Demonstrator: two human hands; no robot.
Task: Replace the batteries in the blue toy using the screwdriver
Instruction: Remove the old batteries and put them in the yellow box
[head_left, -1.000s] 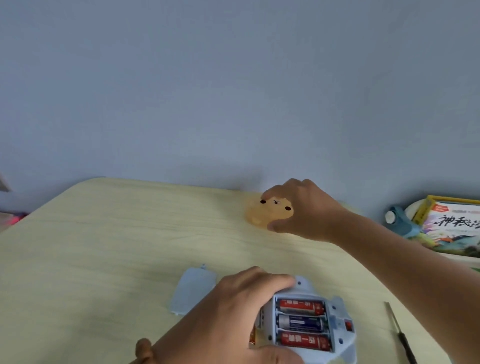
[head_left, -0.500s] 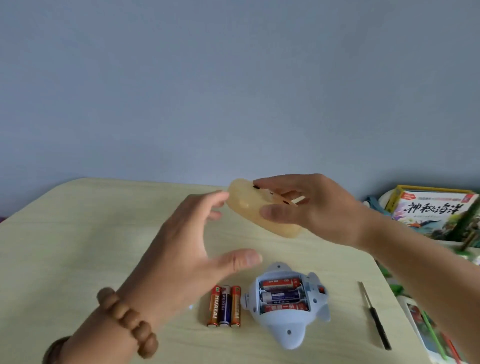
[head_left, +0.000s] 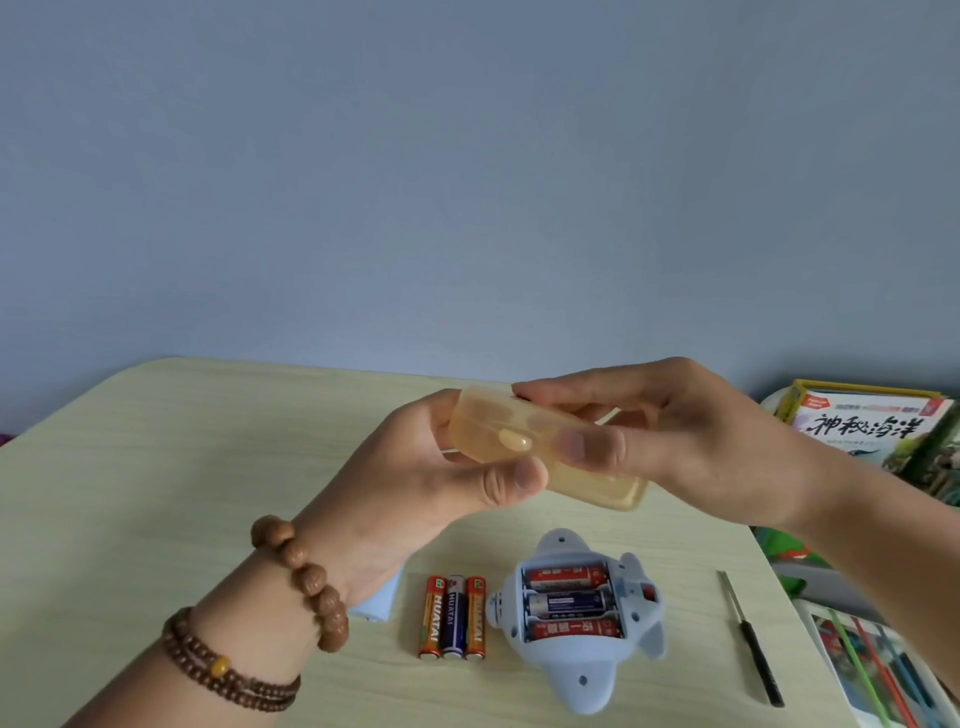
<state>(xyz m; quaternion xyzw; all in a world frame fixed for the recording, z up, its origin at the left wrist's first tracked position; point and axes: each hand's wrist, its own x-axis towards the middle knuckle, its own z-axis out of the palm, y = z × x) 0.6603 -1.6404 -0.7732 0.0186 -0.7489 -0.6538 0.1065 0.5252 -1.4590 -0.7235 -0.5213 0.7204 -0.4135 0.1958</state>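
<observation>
Both hands hold a small translucent yellow plastic box (head_left: 519, 441) in the air above the table. My left hand (head_left: 431, 478) grips its left end with the thumb underneath. My right hand (head_left: 670, 441) pinches its right part between thumb and fingers. Below them the blue toy (head_left: 576, 665) lies upside down on the table with its battery bay open and three batteries (head_left: 569, 603) inside. Three loose batteries (head_left: 453, 617) lie side by side just left of the toy. The thin black screwdriver (head_left: 753, 644) lies to the toy's right. The blue battery cover (head_left: 376, 605) shows partly under my left wrist.
The pale wooden table (head_left: 156, 493) ends at its right edge near the screwdriver. Beyond that edge are a picture book box (head_left: 872, 426), green items and a sheet with coloured rods (head_left: 872, 675). A grey-blue wall stands behind.
My right hand lifted the yellow box off the far table and brought it closer. My left hand left the toy, rose and took hold of the box's left end.
</observation>
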